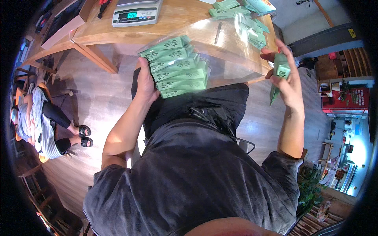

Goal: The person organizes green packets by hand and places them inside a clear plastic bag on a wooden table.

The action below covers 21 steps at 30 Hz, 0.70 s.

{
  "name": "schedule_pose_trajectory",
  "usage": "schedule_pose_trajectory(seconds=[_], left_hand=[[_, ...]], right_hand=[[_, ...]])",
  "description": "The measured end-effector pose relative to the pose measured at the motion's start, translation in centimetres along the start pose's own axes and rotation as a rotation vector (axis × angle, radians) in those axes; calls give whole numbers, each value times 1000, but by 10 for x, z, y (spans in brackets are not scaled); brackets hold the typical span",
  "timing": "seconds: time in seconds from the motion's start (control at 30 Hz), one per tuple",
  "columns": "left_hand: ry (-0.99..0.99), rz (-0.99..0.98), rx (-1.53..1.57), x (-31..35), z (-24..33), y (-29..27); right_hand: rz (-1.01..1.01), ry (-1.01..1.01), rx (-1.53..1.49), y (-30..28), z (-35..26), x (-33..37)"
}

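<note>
My left hand (147, 83) is closed on the side of a clear plastic bag (226, 65). Several pale green packets (179, 72) with dark brush-style writing lie in a stacked row inside it. The bag spreads rightward over the table's front edge, above my lap. Off to the right, raised beside the table corner, my right hand (290, 88) grips a small green packet (281, 70) between thumb and fingers. Its lower end pokes out below the thumb.
On the wooden table (177, 19) are a digital scale (136, 13), a pen (217, 32) partly under the bag's film, and a loose pile of green packets (250, 29). A cardboard box (65, 23) stands far left. Another person (43, 122) sits at the left. Plants (311, 188) stand lower right.
</note>
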<state>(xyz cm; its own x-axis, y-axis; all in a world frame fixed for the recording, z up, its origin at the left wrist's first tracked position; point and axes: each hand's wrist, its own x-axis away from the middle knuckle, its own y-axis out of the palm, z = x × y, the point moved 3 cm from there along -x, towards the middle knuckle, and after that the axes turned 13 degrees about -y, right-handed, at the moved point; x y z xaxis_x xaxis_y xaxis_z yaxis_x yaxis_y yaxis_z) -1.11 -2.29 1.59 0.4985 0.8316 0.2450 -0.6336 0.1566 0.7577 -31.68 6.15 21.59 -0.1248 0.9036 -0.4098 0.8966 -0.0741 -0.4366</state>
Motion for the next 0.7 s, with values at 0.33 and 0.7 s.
schedule_pose_trajectory(seconds=[0.33, 0.7], left_hand=[[-45, -15, -54, -2, -6, -11], [2, -79, -188, -2, -5, -16]], right_hand=[[-180, 612, -1100, 4, 51, 21], [-364, 824, -941, 31, 53, 49]])
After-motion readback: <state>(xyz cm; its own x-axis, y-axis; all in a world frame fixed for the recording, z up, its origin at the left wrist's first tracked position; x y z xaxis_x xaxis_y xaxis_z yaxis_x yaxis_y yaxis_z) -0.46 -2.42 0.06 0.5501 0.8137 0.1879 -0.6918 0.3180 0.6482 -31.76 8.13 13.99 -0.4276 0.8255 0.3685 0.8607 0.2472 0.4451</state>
